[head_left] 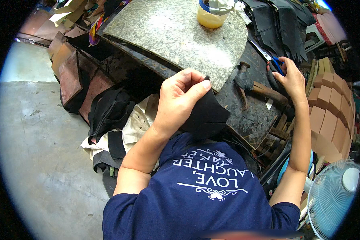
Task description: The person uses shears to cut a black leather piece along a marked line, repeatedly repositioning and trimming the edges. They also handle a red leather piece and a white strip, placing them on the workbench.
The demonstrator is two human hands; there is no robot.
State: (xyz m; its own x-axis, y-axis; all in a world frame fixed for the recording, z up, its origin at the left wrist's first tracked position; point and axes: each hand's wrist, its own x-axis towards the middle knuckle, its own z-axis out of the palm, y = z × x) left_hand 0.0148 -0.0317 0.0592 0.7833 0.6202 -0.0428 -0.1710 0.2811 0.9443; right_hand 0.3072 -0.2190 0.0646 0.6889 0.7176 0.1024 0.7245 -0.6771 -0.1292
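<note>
My left hand (179, 100) pinches a black cut piece of sheet material (208, 114) by its top corner; the piece hangs over my lap. I cannot tell whether it is leather or fabric. Over at the right side of the bench, my right hand (294, 80) has its thumb and fingers closed on the blue handles of a pair of scissors (277, 64). The scissor blades point away from me, toward a stack of black pieces. Just left of that hand lies a hammer (270, 93) with a wooden handle.
A speckled stone slab (168, 36) covers part of the dark bench, with a tub of yellowish paste (212, 18) on it. Black pieces (276, 24) are heaped at the far right. Stacked brown blocks (332, 104) and a fan (334, 200) stand right. Black and cream cloth (138, 120) lies left.
</note>
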